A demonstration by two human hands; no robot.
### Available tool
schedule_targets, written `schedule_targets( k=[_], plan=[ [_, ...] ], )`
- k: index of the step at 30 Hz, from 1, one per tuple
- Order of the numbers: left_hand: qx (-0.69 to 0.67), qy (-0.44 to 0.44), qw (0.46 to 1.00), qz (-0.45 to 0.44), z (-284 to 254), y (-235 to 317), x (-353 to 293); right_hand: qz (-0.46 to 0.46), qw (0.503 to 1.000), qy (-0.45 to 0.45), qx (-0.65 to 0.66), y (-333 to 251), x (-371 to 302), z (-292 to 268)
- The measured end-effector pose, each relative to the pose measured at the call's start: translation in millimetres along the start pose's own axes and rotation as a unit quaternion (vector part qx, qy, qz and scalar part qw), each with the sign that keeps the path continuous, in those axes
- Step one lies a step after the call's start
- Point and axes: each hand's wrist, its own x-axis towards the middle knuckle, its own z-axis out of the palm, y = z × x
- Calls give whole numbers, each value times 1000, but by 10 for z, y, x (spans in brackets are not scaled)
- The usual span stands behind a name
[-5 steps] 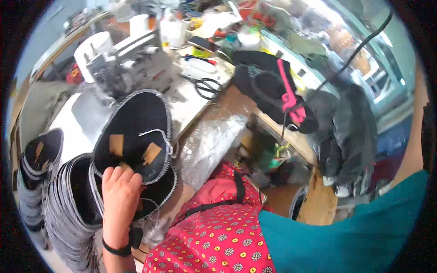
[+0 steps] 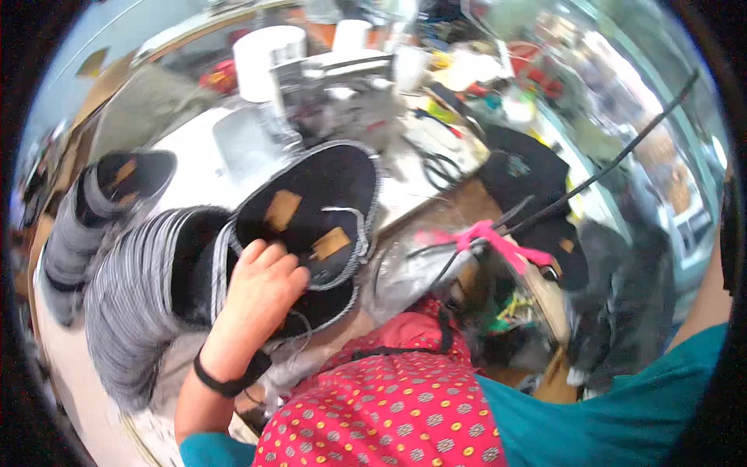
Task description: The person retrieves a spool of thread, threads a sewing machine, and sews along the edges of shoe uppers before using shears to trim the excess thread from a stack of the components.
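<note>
My left hand (image 2: pixel 268 282), with a black band on its wrist, has its fingers curled over the near rim of a black cup-shaped fabric piece (image 2: pixel 323 183) with a grey overstitched edge. Two tan tabs show inside that piece, and a loose whitish thread (image 2: pixel 354 214) trails at its right side. Below and left of it runs a long nested stack of like pieces (image 2: pixel 136 300), their grey edges packed together. My right forearm (image 2: pixel 704 272) reaches up at the right rim of the picture; the hand itself is out of view.
Farther left is a second nested stack (image 2: pixel 74 241). A sewing machine (image 2: pixel 338 101) stands behind on the white table. Black-handled scissors (image 2: pixel 440 171) lie to its right. A pink strip (image 2: pixel 498 241) is tied to a dark cable crossing the right side, near clear plastic (image 2: pixel 405 265).
The whole view has shifted, so the table's things sit farther right. The pink strip and cable have swung leftward and nearer. My left hand stays at the fabric piece's rim.
</note>
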Motion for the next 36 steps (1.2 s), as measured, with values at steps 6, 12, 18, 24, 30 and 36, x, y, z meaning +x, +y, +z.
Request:
schedule_targets(
  k=[6, 12, 18, 24, 30, 36],
  plan=[
    [101, 22, 994, -40, -62, 72, -169, -159, 958, 15, 237, -366, 239, 814],
    [150, 52, 984, -78, -69, 160, -363, -46, 879, -173, 441, -1043, -175, 2688],
    [-28, 316, 893, -319, -185, 510, -879, 49, 819, -141, 554, -1664, -433, 4004],
    [-61, 256, 805, -532, 153, 760, -954, 91, 697, -168, 691, -1984, -328, 4040],
    [-120, 367, 792, -472, 112, 762, -796, 231, 607, -156, 744, -2383, 229, 3741],
    [158, 500, 685, -506, -251, 383, -1978, 4, 762, -93, 640, -2605, 623, 3981]
  ],
)
